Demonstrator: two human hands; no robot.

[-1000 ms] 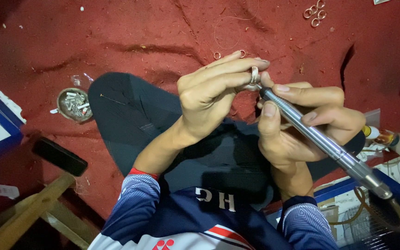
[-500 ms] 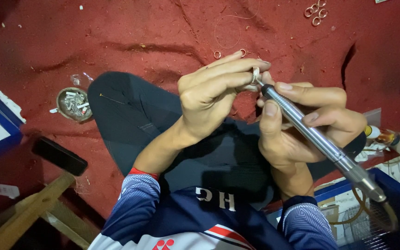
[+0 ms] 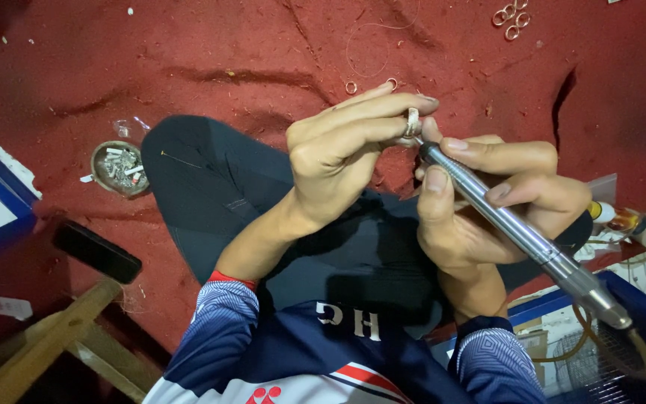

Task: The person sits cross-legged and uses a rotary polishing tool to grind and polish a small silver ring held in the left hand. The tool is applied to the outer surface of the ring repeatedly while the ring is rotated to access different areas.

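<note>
Red carpeted floor (image 3: 188, 45), littered with fine debris; person sits cross-legged on it. Left hand (image 3: 338, 150) pinches a small silver ring (image 3: 413, 121) tight between fingertips, held above the lap. Right hand (image 3: 487, 202) is wrapped pen-style round a slim silver metal rotary handpiece (image 3: 517, 228), tip touching the ring at its 5 o'clock. Step looks like grinding or polishing the ring's edge. Next move likely calls for turning the ring a little while keeping the tip steady and pressure light. Outward: loose wire rings (image 3: 514, 19) at 1 o'clock, round metal dish of scraps (image 3: 120, 166) at 9, black-headed wooden-handled hammer (image 3: 76, 292) at 8.
</note>
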